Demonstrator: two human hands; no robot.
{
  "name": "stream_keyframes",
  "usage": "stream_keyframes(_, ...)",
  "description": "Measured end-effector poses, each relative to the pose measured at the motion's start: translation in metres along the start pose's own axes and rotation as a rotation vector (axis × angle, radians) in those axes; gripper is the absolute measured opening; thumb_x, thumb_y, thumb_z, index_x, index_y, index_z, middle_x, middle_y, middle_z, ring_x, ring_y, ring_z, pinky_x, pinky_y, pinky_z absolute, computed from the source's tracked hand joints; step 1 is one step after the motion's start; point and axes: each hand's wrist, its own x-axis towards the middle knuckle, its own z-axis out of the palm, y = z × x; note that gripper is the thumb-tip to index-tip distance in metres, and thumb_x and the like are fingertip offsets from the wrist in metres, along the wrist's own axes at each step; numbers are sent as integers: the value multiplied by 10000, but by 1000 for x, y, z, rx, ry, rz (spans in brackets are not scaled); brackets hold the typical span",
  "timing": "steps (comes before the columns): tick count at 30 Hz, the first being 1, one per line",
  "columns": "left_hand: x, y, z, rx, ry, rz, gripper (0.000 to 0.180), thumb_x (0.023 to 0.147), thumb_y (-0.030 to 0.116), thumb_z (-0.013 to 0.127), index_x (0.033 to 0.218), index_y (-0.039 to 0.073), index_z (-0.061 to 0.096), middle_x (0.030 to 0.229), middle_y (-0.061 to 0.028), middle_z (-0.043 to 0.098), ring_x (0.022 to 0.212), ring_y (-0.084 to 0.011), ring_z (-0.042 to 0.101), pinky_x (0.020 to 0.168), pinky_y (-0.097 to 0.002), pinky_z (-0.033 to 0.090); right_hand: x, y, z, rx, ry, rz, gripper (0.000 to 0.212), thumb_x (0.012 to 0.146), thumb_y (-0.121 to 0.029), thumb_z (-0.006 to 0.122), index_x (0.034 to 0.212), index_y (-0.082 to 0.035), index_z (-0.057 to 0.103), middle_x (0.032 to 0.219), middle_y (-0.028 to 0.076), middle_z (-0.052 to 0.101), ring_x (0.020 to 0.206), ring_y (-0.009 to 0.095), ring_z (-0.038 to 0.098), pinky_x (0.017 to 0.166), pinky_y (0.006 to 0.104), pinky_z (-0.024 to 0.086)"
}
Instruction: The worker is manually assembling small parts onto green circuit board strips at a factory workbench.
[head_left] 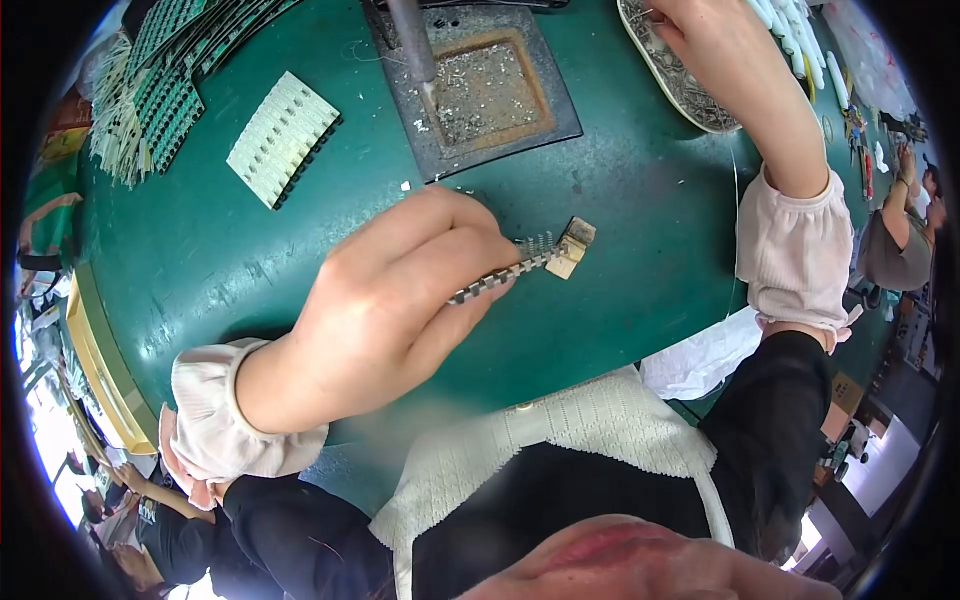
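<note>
My left hand (400,290) is closed, pinching a narrow notched strip (490,283) with a row of thin pins along one side. The strip's far end meets a small tan block (570,255) with a darker raised end, which sits on the green table; whether the strip rests on it is hard to tell. At the upper right, my right hand (700,30) reaches over an oval tray (712,122) of small thin metal pieces. Its fingers are bent together at the frame's top edge, and whatever they pinch cannot be made out.
A dark square plate (560,115) with a debris-filled recess lies at the back, with a grey rod (410,40) above it. Left of it lies a pale panel (283,140). Stacked green boards (175,110) with wires fill the far left. White tubes (800,40) lie far right.
</note>
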Motion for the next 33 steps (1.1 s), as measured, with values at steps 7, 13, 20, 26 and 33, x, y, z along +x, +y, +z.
stream_keyframes(7, 2, -7, -4, 195, 57, 208, 294, 731, -61, 747, 1021, -53, 700, 1002, -177, 683, 876, -302, 678, 735, -347, 558, 3, -3, -16, 44, -115, 246, 115, 790, -77, 666, 834, 28, 649, 795, 190, 656, 787, 382, 661, 708, 452, 525)
stream_keyframes(13, -1, -10, -7, 420, 160, 439, 345, 699, -9, 754, 1026, -89, 677, 1030, -230, 689, 908, -362, 700, 754, -399, 604, -16, -50, -23, 1239, -256, 127, 161, 822, 58, 737, 952, 1, 662, 977, 35, 591, 847, 79, 574, 687, 198, 438)
stream_keyframes(20, -2, -7, -8, 415, 213, 504, 336, 697, -4, 762, 1007, -96, 671, 1045, -237, 692, 942, -373, 707, 783, -414, 613, -15, -81, -24, 1418, -372, 47, 145, 809, 20, 765, 938, -9, 707, 1005, 37, 566, 827, 77, 539, 638, 202, 388)
stream_keyframes(26, -2, -14, -5, 414, 254, 526, 343, 686, -3, 775, 1001, -95, 674, 1044, -232, 692, 938, -367, 710, 782, -408, 614, -14, -85, -19, 1596, -480, 182, 148, 804, 5, 782, 939, -10, 720, 1013, 35, 568, 808, 62, 530, 624, 198, 379)
stream_keyframes(33, -1, -17, -5, 391, 232, 557, 363, 683, 29, 751, 1012, -104, 671, 1058, -237, 693, 933, -371, 713, 775, -411, 613, -13, -80, -16, 1354, -344, -72, 170, 790, 13, 792, 940, -16, 719, 979, 20, 581, 789, 53, 530, 610, 200, 380)
